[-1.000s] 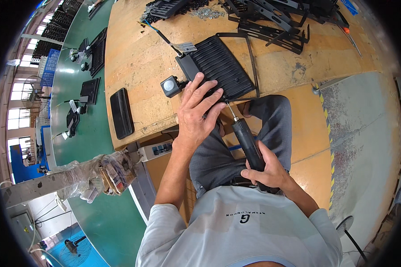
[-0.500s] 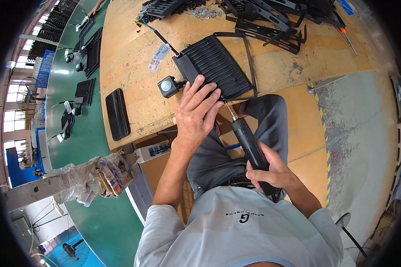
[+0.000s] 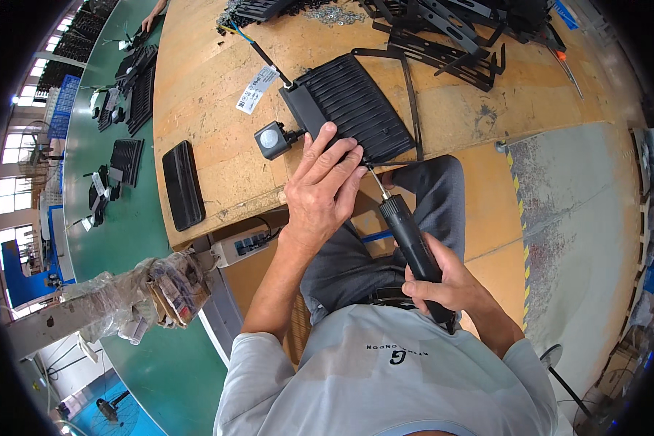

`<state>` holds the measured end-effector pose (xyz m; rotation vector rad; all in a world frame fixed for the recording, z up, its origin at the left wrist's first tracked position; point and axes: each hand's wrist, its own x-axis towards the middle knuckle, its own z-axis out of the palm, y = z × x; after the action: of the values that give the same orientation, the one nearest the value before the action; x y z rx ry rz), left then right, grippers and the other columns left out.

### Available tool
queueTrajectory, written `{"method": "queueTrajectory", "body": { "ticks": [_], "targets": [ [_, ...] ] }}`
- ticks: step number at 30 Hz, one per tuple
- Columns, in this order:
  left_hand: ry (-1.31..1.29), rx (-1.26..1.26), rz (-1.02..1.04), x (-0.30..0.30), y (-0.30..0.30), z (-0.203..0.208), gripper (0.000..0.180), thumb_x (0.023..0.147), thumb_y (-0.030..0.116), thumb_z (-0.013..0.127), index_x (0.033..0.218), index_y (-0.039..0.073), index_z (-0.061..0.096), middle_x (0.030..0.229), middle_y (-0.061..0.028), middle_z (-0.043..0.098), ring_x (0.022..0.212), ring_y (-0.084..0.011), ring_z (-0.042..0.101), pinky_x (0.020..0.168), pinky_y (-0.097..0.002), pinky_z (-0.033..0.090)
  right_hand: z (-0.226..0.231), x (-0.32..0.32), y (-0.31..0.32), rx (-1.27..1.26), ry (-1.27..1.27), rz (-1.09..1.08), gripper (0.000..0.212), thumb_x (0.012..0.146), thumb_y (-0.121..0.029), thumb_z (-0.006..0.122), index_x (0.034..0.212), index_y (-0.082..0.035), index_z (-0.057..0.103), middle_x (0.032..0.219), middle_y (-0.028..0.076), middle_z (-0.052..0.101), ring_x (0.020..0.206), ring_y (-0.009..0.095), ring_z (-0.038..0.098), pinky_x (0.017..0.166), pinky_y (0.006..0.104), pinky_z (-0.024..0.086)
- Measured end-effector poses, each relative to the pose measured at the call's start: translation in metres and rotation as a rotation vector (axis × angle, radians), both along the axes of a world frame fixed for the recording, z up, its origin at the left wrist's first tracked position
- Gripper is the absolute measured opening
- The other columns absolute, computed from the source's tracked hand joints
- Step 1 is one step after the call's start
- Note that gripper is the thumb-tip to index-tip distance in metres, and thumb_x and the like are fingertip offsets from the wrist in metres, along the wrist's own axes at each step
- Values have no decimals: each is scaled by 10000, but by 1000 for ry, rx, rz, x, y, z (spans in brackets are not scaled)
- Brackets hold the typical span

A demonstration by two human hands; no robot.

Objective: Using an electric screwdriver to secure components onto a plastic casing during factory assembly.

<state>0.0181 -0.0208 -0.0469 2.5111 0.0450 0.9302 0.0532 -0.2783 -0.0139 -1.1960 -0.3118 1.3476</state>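
Note:
A black floodlight with a ribbed back lies near the table's front edge. A small motion sensor juts from its left side, and a cable with bared coloured wires and a white label leaves its far corner. Around its right side runs a thin black bracket. My left hand holds the floodlight at its near left corner, fingers pressed together over it. With my right hand I grip a black electric screwdriver; its bit points at the near corner, beside my left thumb. The tip's contact is too small to make out.
A black phone lies left on the wooden table. Loose brackets, screws and washers are heaped at the far side, with an orange-handled screwdriver at right. More floodlights sit on the green surface; another person's hand is beyond.
The view has shifted slightly. Both hands, the electric screwdriver and the floodlight keep nearly the same arrangement. Floodlights on the green surface have slid a little toward me.

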Motion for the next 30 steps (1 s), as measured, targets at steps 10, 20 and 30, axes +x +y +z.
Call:
{"method": "queueTrajectory", "body": {
  "ticks": [10, 20, 30],
  "targets": [
    [-1, -13, 3, 0, 0, 1, 247, 809, 68, 802, 1055, 61, 784, 1146, -70, 730, 1318, -322, 588, 1110, -561, 452, 8, 3, 4, -71, -25, 27, 525, 937, -135, 731, 1317, -17, 388, 769, 35, 551, 527, 111, 572, 492, 271, 467],
    [-11, -44, -4, 0, 0, 2, 243, 807, 61, 795, 1050, 57, 783, 1141, -65, 732, 1306, -305, 599, 1113, -556, 451, 13, -1, 8, -183, -218, 51, 600, 911, -50, 704, 1402, 0, 363, 765, 47, 573, 530, 130, 593, 499, 282, 481],
    [-85, -54, 30, 4, -8, 3, 170, 817, 77, 809, 980, 30, 797, 1066, -102, 762, 1247, -308, 648, 1082, -523, 464, 11, -4, -1, -260, -921, 69, 756, 846, -197, 796, 1431, -12, 355, 837, 167, 634, 766, 336, 678, 711, 431, 528]
  ]
}}
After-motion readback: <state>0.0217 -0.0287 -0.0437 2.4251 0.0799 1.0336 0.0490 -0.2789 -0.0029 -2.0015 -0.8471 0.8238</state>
